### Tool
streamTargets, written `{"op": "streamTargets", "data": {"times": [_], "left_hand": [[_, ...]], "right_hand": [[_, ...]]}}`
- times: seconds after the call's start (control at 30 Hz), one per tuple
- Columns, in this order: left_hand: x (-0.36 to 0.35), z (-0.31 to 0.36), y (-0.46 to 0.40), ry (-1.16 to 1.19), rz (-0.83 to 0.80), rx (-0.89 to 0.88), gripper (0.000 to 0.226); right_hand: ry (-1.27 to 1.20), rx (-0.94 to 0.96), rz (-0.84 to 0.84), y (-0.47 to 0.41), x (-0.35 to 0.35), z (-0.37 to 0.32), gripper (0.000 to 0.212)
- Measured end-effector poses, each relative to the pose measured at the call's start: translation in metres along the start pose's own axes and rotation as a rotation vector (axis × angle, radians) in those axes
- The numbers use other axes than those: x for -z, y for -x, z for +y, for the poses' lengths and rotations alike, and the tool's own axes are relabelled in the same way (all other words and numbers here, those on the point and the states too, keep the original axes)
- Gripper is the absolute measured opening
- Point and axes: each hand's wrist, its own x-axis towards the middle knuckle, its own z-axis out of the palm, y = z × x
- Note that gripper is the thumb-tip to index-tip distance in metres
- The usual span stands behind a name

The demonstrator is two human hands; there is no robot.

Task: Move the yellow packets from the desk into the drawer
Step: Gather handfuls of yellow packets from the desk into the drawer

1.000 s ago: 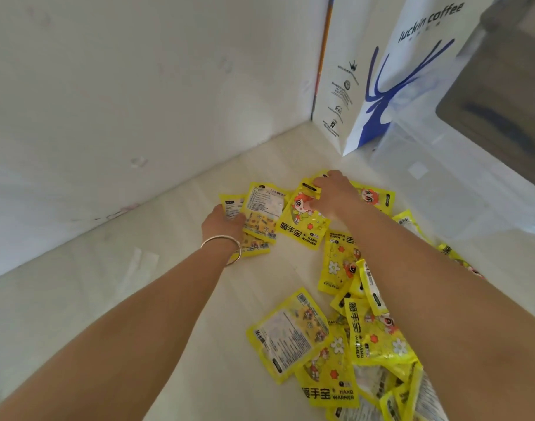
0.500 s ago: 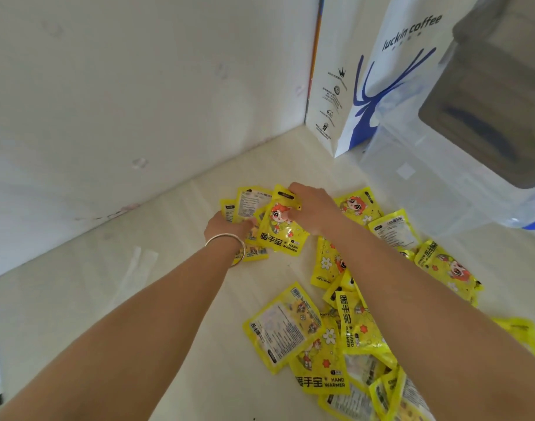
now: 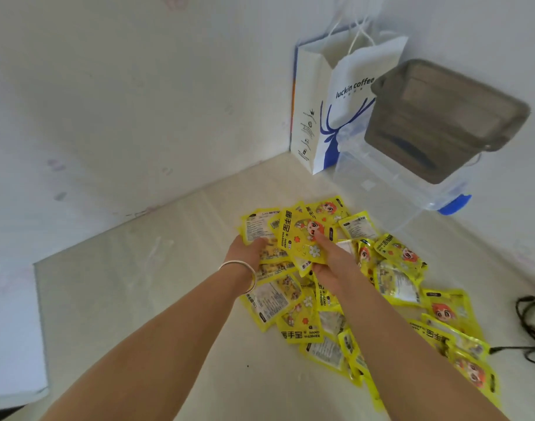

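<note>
Several yellow hand-warmer packets (image 3: 396, 281) lie scattered over the pale desk (image 3: 132, 299), from its middle toward the lower right. My left hand (image 3: 245, 252), with a silver bangle on the wrist, grips a small bunch of packets (image 3: 257, 226) lifted off the desk. My right hand (image 3: 333, 259) pinches one packet with a cartoon face (image 3: 302, 235), its thumb lying across the front, and holds it against the left hand's bunch. No drawer shows in this view.
A white and blue paper coffee bag (image 3: 336, 117) stands in the far corner against the wall. A clear plastic box with a dark lid (image 3: 436, 132) sits right of it. A black cable (image 3: 530, 329) lies at the right edge. The desk's left edge (image 3: 38, 299) is near.
Both hands have drawn back toward me and risen with their packets. The right hand's packet now overlaps the left hand's bunch. The view has tilted up and pulled back.
</note>
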Motion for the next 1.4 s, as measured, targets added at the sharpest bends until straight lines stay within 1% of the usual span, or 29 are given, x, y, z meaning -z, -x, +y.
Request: {"op": "streamTargets", "data": {"times": [0.07, 0.13, 0.23, 0.33, 0.4, 0.47, 0.53, 0.57, 0.63, 0.7, 0.77, 0.8, 0.87, 0.97, 1.07, 1.17, 1.2, 1.27, 1.33, 1.4], "left_hand": [[-0.001, 0.0, 0.013, -0.054, -0.039, -0.038, 0.047], [-0.001, 0.0, 0.027, -0.121, -0.09, -0.074, 0.039], [-0.004, -0.004, 0.044, -0.145, -0.184, -0.125, 0.031], [-0.012, -0.012, 0.065, -0.172, -0.3, -0.122, 0.022], [-0.019, -0.019, 0.078, -0.254, -0.375, -0.113, 0.029], [-0.032, -0.031, 0.089, -0.427, -0.456, -0.137, 0.043], [-0.046, -0.045, 0.107, -0.533, -0.52, -0.184, 0.048], [-0.052, -0.05, 0.123, -0.57, -0.56, -0.215, 0.048], [-0.064, -0.064, 0.156, -0.658, -0.646, -0.333, 0.041], [-0.076, -0.078, 0.19, -0.682, -0.8, -0.368, 0.03], [-0.088, -0.098, 0.221, -0.673, -0.902, -0.357, 0.017], [-0.092, -0.106, 0.231, -0.676, -0.93, -0.351, 0.017], [-0.104, -0.125, 0.264, -0.737, -1.011, -0.358, 0.026], [-0.125, -0.161, 0.314, -0.82, -1.106, -0.353, 0.031], [-0.147, -0.205, 0.367, -0.875, -1.179, -0.288, 0.019], [-0.166, -0.253, 0.423, -0.913, -1.261, -0.182, 0.018], [-0.173, -0.272, 0.439, -0.939, -1.278, -0.159, 0.016], [-0.185, -0.309, 0.469, -0.973, -1.309, -0.175, 0.015], [-0.195, -0.345, 0.492, -1.025, -1.293, -0.189, 0.016], [-0.204, -0.377, 0.508, -1.062, -1.284, -0.166, 0.018]], "right_hand": [[-0.048, 0.012, 0.019, 0.02, 0.0, 0.009, 0.014], [-0.096, 0.038, 0.059, 0.036, 0.002, 0.017, 0.014], [-0.161, 0.093, 0.14, 0.057, 0.011, 0.028, 0.012], [-0.21, 0.156, 0.233, 0.087, 0.025, 0.043, 0.013], [-0.238, 0.193, 0.3, 0.11, 0.037, 0.056, 0.014], [-0.318, 0.242, 0.369, 0.135, 0.05, 0.071, 0.019], [-0.402, 0.282, 0.438, 0.161, 0.066, 0.086, 0.023], [-0.443, 0.302, 0.476, 0.176, 0.076, 0.094, 0.02], [-0.525, 0.349, 0.546, 0.207, 0.095, 0.108, 0.017], [-0.609, 0.4, 0.608, 0.237, 0.118, 0.125, 0.02], [-0.671, 0.448, 0.663, 0.268, 0.141, 0.144, 0.027], [-0.693, 0.46, 0.676, 0.28, 0.148, 0.151, 0.03], [-0.768, 0.503, 0.717, 0.31, 0.167, 0.169, 0.033], [-0.907, 0.587, 0.783, 0.359, 0.201, 0.198, 0.03], [-1.018, 0.649, 0.862, 0.408, 0.237, 0.233, 0.034], [-1.097, 0.674, 0.953, 0.456, 0.274, 0.268, 0.03], [-1.13, 0.677, 0.978, 0.472, 0.286, 0.28, 0.028], [-1.195, 0.673, 1.024, 0.5, 0.31, 0.302, 0.023], [-1.253, 0.662, 1.065, 0.524, 0.331, 0.324, 0.02], [-1.285, 0.643, 1.097, 0.542, 0.349, 0.344, 0.022]]}}
